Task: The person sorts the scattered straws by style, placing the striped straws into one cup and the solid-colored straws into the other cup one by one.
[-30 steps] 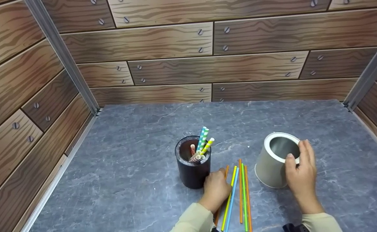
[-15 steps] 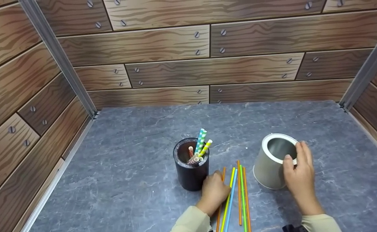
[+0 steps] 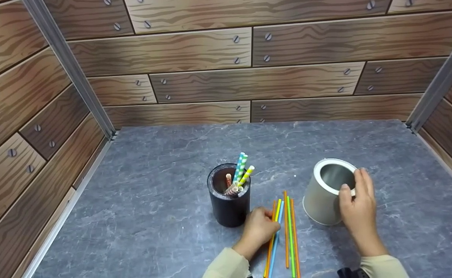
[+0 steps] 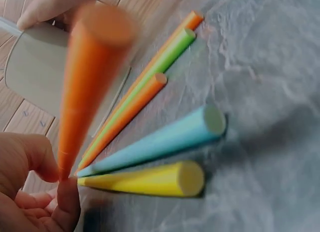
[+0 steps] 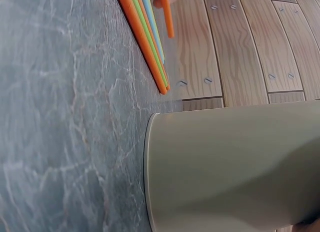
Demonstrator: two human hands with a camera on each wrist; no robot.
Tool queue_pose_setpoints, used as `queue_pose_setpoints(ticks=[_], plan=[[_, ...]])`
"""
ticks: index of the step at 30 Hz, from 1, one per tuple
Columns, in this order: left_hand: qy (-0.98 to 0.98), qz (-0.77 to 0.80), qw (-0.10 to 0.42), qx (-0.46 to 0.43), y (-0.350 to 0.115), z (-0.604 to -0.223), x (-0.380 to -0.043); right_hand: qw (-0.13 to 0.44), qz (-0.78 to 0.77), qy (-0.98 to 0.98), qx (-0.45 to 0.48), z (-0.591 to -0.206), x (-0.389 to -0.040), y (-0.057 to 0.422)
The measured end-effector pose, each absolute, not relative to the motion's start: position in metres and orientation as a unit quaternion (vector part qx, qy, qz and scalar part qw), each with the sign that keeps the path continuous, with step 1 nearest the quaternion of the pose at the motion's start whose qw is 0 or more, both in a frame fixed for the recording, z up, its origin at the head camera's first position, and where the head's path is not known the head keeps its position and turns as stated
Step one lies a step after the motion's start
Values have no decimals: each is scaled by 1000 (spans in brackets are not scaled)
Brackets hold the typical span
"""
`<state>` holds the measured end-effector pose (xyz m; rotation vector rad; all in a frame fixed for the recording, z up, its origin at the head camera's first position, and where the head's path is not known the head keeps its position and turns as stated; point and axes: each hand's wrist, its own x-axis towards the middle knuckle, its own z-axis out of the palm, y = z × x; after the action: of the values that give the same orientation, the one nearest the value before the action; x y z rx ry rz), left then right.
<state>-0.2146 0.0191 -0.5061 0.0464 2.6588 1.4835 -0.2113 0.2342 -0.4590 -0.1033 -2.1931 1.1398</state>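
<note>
My left hand point(image 3: 257, 228) pinches an orange stick point(image 4: 87, 86) between thumb and fingers, and the stick rises at a slant above the others in the left wrist view. Right below it on the tabletop lie a yellow stick point(image 4: 162, 180) and a blue stick point(image 4: 165, 140). A green stick point(image 3: 290, 235) and two more orange ones lie alongside, to the right. My right hand point(image 3: 359, 212) rests against the right side of an upright grey metal can point(image 3: 321, 206), fingers fairly straight and thumb at the rim. Inside, the visible part of the can holds nothing.
Just left of my left hand stands a black cup point(image 3: 229, 212) holding several striped paper straws point(image 3: 242, 170). The grey marbled table point(image 3: 152, 193) is bounded by wood-patterned walls point(image 3: 195, 50) at the back and sides.
My left hand has shifted slightly right and come up with the orange stick, which now crosses over the yellow one. The right hand and the can have stayed in place.
</note>
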Motion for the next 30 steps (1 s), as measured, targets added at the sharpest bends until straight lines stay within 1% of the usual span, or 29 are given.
queue_pose_setpoints(ticks=[2,4,12,20,25,30], plan=[[859,509,57,10,20,-504,-214,327,436,-838,-40,-459,-212,234],[848,528,54,12,21,-502,-214,326,435,-838,-40,-459,-212,234],[813,581,4,37,22,-492,-216,327,432,-840,-42,-459,-211,234],[765,641,-16,62,26,-476,-219,329,429,-840,-40,-460,-211,234],[761,642,-50,80,29,-460,-220,332,430,-839,-38,-460,-211,233],[753,645,-92,92,34,-441,-221,356,426,-831,-33,-461,-212,233]])
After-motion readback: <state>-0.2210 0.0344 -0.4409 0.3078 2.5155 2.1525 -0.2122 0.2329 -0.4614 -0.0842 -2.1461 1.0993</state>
